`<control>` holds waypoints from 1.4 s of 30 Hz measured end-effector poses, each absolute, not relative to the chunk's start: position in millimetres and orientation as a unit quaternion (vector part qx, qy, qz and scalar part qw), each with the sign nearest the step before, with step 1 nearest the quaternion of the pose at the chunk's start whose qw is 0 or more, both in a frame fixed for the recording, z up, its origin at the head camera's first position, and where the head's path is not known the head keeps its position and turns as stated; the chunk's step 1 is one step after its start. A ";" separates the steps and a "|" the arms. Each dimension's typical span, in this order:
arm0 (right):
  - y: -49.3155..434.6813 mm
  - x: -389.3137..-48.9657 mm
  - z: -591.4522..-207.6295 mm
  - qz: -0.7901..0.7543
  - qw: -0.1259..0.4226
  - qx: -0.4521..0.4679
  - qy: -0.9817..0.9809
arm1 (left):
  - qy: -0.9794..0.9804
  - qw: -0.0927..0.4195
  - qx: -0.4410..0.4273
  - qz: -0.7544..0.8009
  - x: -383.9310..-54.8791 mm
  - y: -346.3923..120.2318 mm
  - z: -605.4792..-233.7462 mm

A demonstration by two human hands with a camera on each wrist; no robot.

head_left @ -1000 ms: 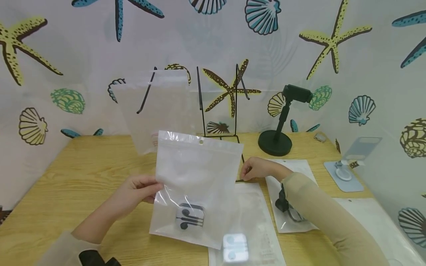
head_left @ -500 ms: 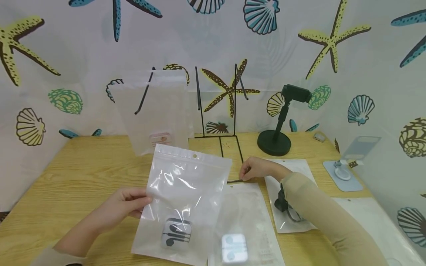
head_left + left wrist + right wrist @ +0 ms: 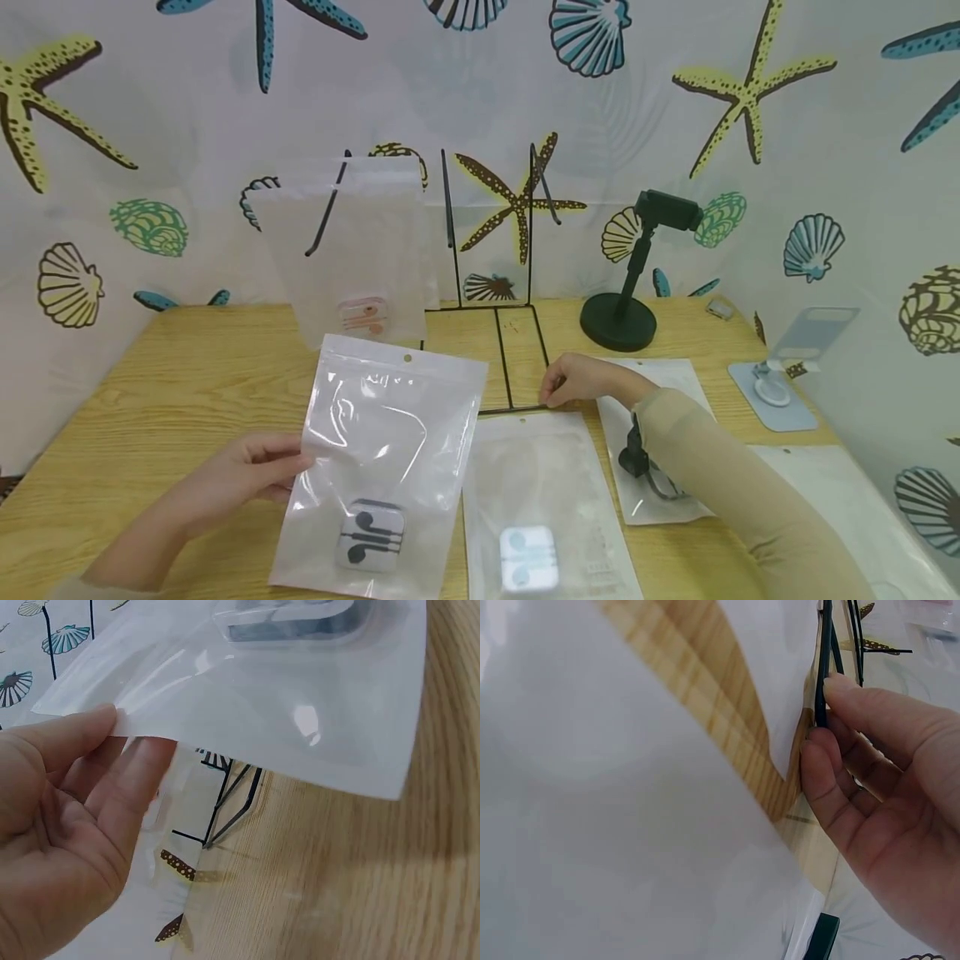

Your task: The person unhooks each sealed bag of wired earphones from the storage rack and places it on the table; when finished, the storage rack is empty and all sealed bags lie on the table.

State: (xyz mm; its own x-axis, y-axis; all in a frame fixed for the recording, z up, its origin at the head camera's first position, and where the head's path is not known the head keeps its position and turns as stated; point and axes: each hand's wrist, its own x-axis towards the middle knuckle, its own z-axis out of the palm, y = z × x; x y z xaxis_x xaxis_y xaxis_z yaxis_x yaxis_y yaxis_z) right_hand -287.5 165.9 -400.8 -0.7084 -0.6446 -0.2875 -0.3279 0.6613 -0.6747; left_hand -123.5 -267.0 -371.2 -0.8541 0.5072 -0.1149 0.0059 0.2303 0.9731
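My left hand (image 3: 251, 475) pinches the left edge of a clear-fronted white zip bag (image 3: 397, 425), thumb in front and fingers behind. Inside the bag's lower part sits a pair of black earphones (image 3: 371, 537) in a clear case. In the left wrist view the bag (image 3: 315, 727) bends away from the fingertips above the wooden table. My right hand (image 3: 573, 379) pinches the front right corner of a black wire display rack (image 3: 531, 233); the right wrist view shows its thumb and fingers at the dark wire (image 3: 823, 667). Another bag (image 3: 352, 242) hangs from the rack's left hook, holding orange earphones (image 3: 363, 315).
Flat before the rack lies a bag (image 3: 540, 467) with pale blue earphones (image 3: 528, 558). Farther right, a bag (image 3: 678, 379) lies partly under my right forearm, and another bag (image 3: 817, 475) beyond it. A black stand (image 3: 618, 321) and a pale phone stand (image 3: 780, 404) stand behind.
My left hand has carried the bag left and down, uncovering the rack's base, the orange earphones and more of the bag lying on the table. My right hand stays at the rack's corner.
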 end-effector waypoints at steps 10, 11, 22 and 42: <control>165.5 -286.6 -400.0 -0.312 0.268 -0.278 0.868 | 0.759 0.250 0.118 0.589 -117.8 -278.9 -386.7; 165.7 -286.3 -399.6 -0.316 0.270 -0.278 0.866 | 0.747 0.256 0.125 0.600 -117.4 -279.5 -388.6; 165.8 -286.3 -400.6 -0.326 0.275 -0.274 0.862 | 0.736 0.291 0.129 0.597 -115.3 -280.7 -398.1; 165.3 -287.9 -403.5 -0.325 0.274 -0.272 0.864 | 0.800 0.302 0.149 0.497 -109.8 -271.3 -408.5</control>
State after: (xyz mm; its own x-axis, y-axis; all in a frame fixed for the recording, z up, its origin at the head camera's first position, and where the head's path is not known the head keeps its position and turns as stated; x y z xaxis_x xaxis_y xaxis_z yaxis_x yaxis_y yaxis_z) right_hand -287.9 165.3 -403.5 -0.7023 -0.6473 -0.2964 -0.2917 0.6414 -0.7096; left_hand -109.8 -271.3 -408.5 -0.7731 0.5390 -0.3342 -0.0612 0.4611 0.8852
